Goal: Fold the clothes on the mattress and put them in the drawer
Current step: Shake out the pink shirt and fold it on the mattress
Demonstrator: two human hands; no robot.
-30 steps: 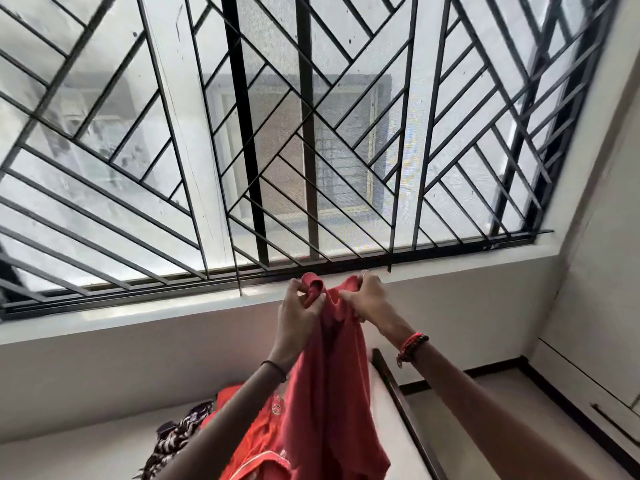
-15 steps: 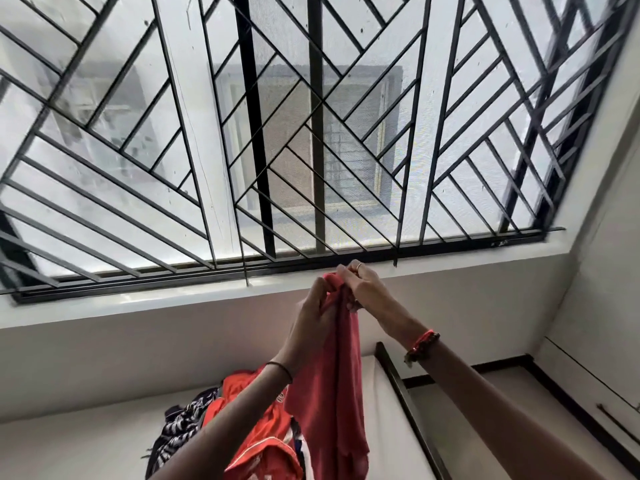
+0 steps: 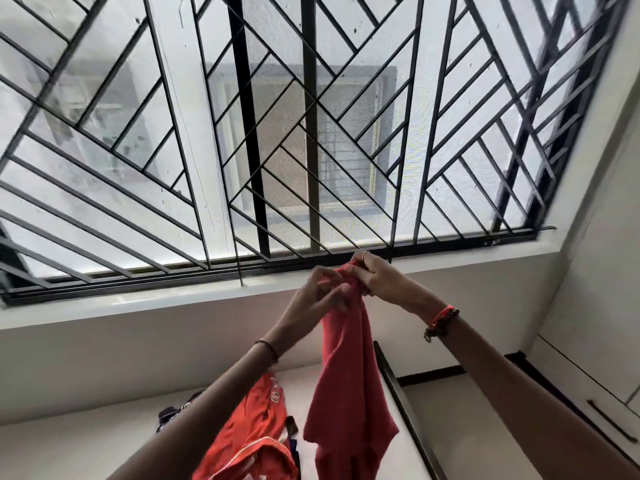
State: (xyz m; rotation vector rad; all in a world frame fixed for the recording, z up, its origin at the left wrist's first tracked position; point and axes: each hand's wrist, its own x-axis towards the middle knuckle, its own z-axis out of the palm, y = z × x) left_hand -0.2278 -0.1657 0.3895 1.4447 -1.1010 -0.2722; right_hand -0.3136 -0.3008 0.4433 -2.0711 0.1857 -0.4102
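As the red garment (image 3: 346, 375) hangs: its top edge is gathered high above the mattress (image 3: 104, 452), likely so it drops straight for folding.
Left hand (image 3: 322, 296): cloth is pinched.
Right hand (image 3: 377, 285): cloth is pinched.
Orange garment (image 3: 256, 431): left on mattress.

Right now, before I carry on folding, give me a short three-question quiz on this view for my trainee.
1. Left hand, right hand: which grips the red cloth garment? A left only, B right only, C both.
2. True or false: the orange white-trimmed garment is also lifted off the white mattress.
3. Fill in: the red-and-black thread bracelet sits on the ___ wrist.

Key: 1 C, both hands grip its top edge, held up while the rest hangs down. 2 False, it lies on the mattress. 3 Right.
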